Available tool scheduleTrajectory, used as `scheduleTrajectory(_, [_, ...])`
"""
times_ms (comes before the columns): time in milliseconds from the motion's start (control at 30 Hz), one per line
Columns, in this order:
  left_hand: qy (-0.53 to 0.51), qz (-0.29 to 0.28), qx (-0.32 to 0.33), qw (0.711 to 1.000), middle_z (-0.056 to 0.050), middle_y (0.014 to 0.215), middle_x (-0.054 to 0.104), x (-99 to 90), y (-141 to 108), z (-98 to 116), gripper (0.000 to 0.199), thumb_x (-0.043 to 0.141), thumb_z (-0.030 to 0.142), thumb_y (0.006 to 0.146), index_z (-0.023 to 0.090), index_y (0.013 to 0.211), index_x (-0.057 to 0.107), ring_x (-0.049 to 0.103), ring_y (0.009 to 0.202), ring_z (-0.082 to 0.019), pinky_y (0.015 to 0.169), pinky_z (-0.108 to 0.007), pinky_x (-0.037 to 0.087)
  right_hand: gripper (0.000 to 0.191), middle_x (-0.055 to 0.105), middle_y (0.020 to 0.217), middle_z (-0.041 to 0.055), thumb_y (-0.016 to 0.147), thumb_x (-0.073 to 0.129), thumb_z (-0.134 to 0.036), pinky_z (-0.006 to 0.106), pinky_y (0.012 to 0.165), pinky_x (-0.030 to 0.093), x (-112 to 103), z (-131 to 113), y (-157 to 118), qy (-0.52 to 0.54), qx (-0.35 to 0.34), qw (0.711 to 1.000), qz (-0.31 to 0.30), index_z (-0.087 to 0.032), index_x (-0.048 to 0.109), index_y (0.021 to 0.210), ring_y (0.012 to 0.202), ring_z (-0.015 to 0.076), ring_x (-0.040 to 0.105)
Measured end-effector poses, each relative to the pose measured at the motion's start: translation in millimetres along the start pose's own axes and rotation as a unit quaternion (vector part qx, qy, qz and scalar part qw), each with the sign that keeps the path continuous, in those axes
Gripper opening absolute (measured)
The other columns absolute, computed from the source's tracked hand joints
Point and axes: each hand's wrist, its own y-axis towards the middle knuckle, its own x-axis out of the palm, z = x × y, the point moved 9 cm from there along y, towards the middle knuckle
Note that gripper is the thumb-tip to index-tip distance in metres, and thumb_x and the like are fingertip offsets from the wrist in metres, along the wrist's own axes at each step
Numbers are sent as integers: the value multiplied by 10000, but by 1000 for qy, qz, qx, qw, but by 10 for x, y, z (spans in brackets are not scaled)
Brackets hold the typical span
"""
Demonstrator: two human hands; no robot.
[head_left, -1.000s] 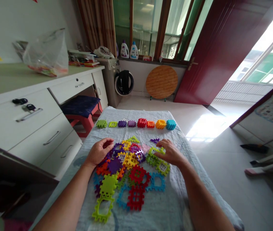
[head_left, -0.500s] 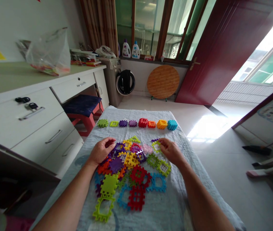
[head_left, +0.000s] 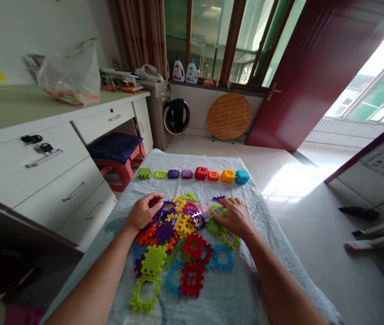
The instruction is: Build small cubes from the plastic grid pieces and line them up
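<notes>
Right hand (head_left: 236, 216): half open, thumb and fingers bent around a green grid piece (head_left: 217, 210); whether it is gripped, cannot tell
Left hand (head_left: 143, 212): loosely curled, gap between thumb and forefinger, nothing visibly held, beside the pile's left edge
Pile (head_left: 165, 231): flat notched plastic pieces, overlapping on the pale cloth (head_left: 246, 284) between the forearms
Purple piece (head_left: 218, 198): flat, just beyond the green grid piece
Row (head_left: 201, 173): eight small stacks, green through blue, across the cloth's far end

Left hand (head_left: 142, 213), right hand (head_left: 237, 219) bare; forearms (head_left: 92, 277) bare, tapered.
</notes>
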Motion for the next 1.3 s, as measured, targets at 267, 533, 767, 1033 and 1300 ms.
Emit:
scheduleTrajectory(267, [-3,4,-3,1000,-47,863,708,1,-2,4,361,612,467,736,177,947,652,658,830,-210,792,-327,518,420,565,967,63,709,657,-369,351,840,415,-200,300,12,70,46,995,52,-200,588,1087,903,215,531])
scheduleTrajectory(533, [0,5,-8,1000,-49,863,710,-8,-8,36,361,617,469,721,180,934,655,659,825,-213,792,-335,518,359,547,882,30,668,664,-377,304,733,436,-215,766,-65,68,76,995,-22,-186,594,963,785,175,542])
scheduleTrajectory(767, [7,0,-6,1000,-53,855,706,0,-2,45,372,615,475,724,175,942,653,655,814,-212,791,-339,520,343,539,886,33,656,669,-341,288,746,405,-19,658,-90,30,68,994,-79,-180,546,933,815,180,541])
scheduleTrajectory(1033, [3,5,-4,1000,-49,843,707,-9,-6,71,366,620,477,714,178,921,658,655,799,-211,793,-346,524,352,550,896,50,649,679,-343,273,717,376,-10,632,-87,3,84,993,-78,-178,546,930,807,183,527])
scheduleTrajectory(1300, [-6,3,-1,1000,-45,865,712,-6,2,9,356,629,467,717,184,930,662,662,820,-210,789,-327,520,354,558,893,64,634,680,-366,273,706,373,24,656,-95,-22,95,992,-77,-175,543,898,824,200,527])
